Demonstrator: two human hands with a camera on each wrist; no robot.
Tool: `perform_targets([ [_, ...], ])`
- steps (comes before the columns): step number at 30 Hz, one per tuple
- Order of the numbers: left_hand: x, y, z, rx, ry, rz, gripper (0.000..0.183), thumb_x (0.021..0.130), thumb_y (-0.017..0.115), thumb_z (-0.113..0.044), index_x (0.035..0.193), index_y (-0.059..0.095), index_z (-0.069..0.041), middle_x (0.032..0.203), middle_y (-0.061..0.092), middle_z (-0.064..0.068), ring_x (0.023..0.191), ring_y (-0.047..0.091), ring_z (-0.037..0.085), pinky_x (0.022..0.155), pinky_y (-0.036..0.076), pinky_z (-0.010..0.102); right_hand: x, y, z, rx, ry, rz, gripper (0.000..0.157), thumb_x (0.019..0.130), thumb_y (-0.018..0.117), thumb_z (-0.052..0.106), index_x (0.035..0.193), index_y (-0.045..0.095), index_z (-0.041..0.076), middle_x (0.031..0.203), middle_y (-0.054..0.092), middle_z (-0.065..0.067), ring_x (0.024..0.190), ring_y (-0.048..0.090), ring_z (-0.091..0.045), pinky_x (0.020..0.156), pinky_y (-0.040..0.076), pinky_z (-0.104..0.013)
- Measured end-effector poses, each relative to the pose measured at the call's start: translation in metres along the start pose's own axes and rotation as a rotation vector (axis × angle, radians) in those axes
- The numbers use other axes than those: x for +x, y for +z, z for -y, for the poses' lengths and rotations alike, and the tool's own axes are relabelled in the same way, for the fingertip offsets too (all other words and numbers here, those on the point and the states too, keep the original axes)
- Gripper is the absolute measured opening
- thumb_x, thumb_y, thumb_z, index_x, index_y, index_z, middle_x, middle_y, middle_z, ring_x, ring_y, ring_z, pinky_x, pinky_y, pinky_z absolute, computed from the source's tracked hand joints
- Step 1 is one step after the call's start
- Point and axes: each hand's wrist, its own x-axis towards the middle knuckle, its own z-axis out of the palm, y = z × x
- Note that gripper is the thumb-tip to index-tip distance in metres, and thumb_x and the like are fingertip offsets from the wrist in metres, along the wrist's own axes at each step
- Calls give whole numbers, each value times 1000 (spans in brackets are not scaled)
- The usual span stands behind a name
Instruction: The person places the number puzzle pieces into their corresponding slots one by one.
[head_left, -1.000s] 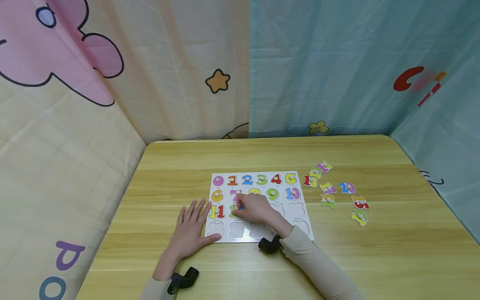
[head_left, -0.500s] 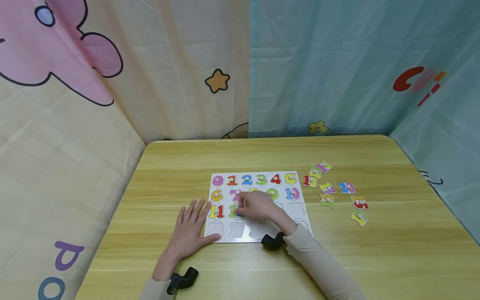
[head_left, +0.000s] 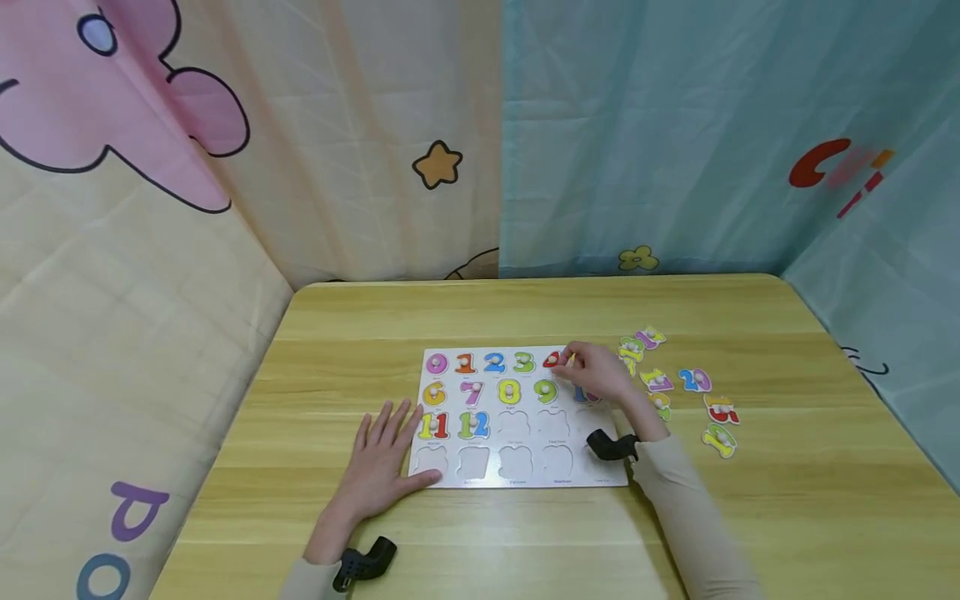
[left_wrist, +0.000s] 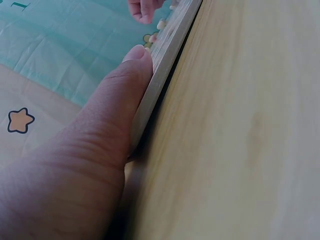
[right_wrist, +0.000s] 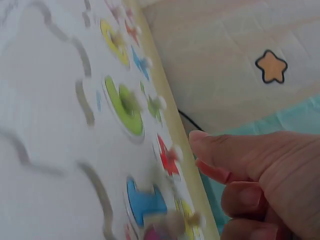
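A white number puzzle board lies on the table, with knobbed number pieces in its upper rows. The 12 piece sits in its recess beside the 11. My left hand rests flat with spread fingers at the board's left edge; in the left wrist view its thumb lies on the board's front edge. My right hand is over the board's upper right corner, overlapping the 5 and 10. In the right wrist view its fingers are loosely bent, with nothing visible between them, near the red 4.
Loose number pieces lie right of the board, among them a blue and purple 20, a red and orange 15 and a 17. Several recesses in the two lower rows hold no piece. Curtains stand behind the table.
My right hand has let go of the 12, which now lies in its recess, and has moved right and away across the board toward the loose pieces. My left hand has stayed put.
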Motion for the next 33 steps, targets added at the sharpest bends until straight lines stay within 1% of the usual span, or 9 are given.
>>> perform_targets([
  [5, 0, -1, 0, 6, -8, 17, 98, 80, 52, -73, 152, 22, -13, 156, 16, 12, 142, 6, 35, 110, 0, 55, -5, -23, -38, -24, 53, -100, 22, 90, 66, 27, 98, 62, 7, 60, 44, -2, 49, 40, -18, 44, 30, -29],
  [8, 0, -1, 0, 3, -8, 14, 98, 80, 52, -73, 152, 22, -14, 156, 16, 11, 142, 6, 35, 110, 0, 55, -6, -33, -54, -44, 76, -147, 26, 91, 64, 25, 105, 62, 3, 61, 46, -4, 48, 41, -19, 44, 31, -30],
  [11, 0, -1, 0, 3, -5, 10, 97, 80, 52, -72, 152, 23, -13, 156, 17, 12, 141, 7, 36, 110, 0, 55, -9, -42, -64, -65, 95, -176, 29, 93, 62, 24, 112, 60, 2, 63, 46, -4, 48, 41, -19, 43, 30, -30],
  [14, 0, 0, 0, 3, -6, 13, 97, 80, 52, -72, 152, 23, -13, 156, 17, 12, 142, 7, 36, 110, 1, 55, -12, -48, -71, -90, 125, -184, 31, 95, 59, 25, 116, 59, 2, 65, 46, -5, 49, 41, -19, 43, 30, -31],
  [19, 0, 0, 0, 5, -4, 4, 98, 80, 53, -72, 152, 23, -13, 156, 17, 12, 141, 7, 36, 110, 0, 55, -15, -53, -77, -121, 181, -167, 31, 96, 57, 27, 115, 58, 3, 68, 48, -6, 50, 44, -19, 44, 32, -31],
  [22, 1, 1, 0, 5, 2, -5, 98, 79, 53, -72, 152, 24, -13, 156, 18, 12, 141, 8, 36, 110, 1, 56, -17, -56, -79, -116, 189, -168, 32, 96, 57, 27, 115, 57, 2, 71, 49, -7, 53, 46, -19, 46, 34, -31],
  [25, 1, 1, 0, 6, 5, -9, 98, 79, 54, -72, 151, 25, -13, 155, 19, 12, 141, 9, 36, 110, 2, 56, -20, -59, -81, -106, 190, -173, 32, 95, 56, 25, 116, 56, 0, 74, 49, -7, 53, 51, -19, 49, 35, -32],
  [29, 0, 1, 0, 6, -4, 6, 98, 80, 52, -73, 152, 24, -14, 156, 18, 11, 142, 7, 35, 110, 0, 55, -23, -62, -82, -110, 179, -161, 30, 95, 56, 24, 114, 56, -1, 74, 49, -7, 52, 54, -18, 51, 36, -33],
  [33, 0, 0, 0, 4, -11, 19, 97, 80, 51, -73, 152, 23, -14, 156, 16, 10, 142, 5, 34, 111, -2, 54, -23, -61, -82, -113, 173, -149, 27, 94, 57, 24, 110, 55, 1, 72, 50, -5, 53, 52, -17, 51, 35, -33],
])
